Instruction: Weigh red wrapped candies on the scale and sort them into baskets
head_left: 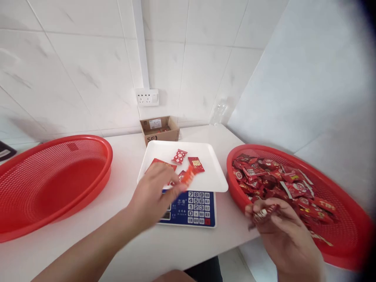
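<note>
The left basket (pixel 58 196) stands on the tabletop (pixel 126 160), its mesh wall and red floor exposed to view; to its right, the left hand (pixel 155 192) is placed over the near left part of the tray (pixel 211 176); its grip is nearly closed, thumb and finger pinching an orange packet (pixel 189 175), which is blurred; the tray sits on the scale (pixel 202 207), keypad facing the person; the digits of the display cannot be read; on the tray lie a large packet (pixel 164 161), partly covered by the left hand, a dotted packet (pixel 179 156), a dark packet (pixel 181 174), partly covered by the orange packet, and a yellow-marked packet (pixel 196 164); behind the tray stands the box (pixel 161 135); the right hand (pixel 286 231) is in front of the right basket (pixel 349 243), its grip closed around a maroon packet (pixel 266 214) by the fingertips; the right basket holds a heap (pixel 273 176) of mixed red packets; progress, judged by quantity: a few packets are on the tray, one is in each hand, and the bulk is in the right basket; the work therefore appears to be at an early stage.
</note>
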`<state>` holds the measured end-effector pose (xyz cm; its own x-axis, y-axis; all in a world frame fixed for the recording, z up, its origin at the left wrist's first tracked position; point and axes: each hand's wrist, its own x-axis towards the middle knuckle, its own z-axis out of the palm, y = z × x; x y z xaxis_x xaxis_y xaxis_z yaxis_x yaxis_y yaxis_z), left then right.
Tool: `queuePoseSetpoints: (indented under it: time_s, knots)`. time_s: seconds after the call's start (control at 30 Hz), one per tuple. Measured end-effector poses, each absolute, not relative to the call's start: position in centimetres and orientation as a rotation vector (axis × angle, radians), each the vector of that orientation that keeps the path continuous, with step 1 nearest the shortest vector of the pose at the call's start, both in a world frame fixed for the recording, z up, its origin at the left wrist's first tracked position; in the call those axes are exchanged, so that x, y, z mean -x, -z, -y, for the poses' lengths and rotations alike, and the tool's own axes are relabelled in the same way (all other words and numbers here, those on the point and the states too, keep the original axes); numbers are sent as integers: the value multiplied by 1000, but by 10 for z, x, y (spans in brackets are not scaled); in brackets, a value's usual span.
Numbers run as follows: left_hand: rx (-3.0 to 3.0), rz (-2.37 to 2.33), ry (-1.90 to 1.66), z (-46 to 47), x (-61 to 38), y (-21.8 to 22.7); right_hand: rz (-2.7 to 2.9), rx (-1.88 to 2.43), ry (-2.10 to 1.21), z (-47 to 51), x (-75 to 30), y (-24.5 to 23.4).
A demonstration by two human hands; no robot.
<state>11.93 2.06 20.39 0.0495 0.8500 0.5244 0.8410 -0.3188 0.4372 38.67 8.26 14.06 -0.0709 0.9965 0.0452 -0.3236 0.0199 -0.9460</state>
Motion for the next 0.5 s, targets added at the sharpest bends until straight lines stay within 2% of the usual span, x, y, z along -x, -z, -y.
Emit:
queuePoseSetpoints:
  time_s: [0.1,0.23,0.37,0.5]
  knots:
    - [-2508,-1445,-1196,23,-137,-190,910,759,-1937,-57,-360,-134]
    - [-2318,-1461,-1113,49,-149,-162,918,696,-2412,-25,-329,-117]
    - [-2012,-1527,-1054,53,-147,-151,1325,542,-2399,-16,-318,-116]
    - [-2192,-1401,-970,49,-141,-155,1569,752,-2206,-21,-314,-126]
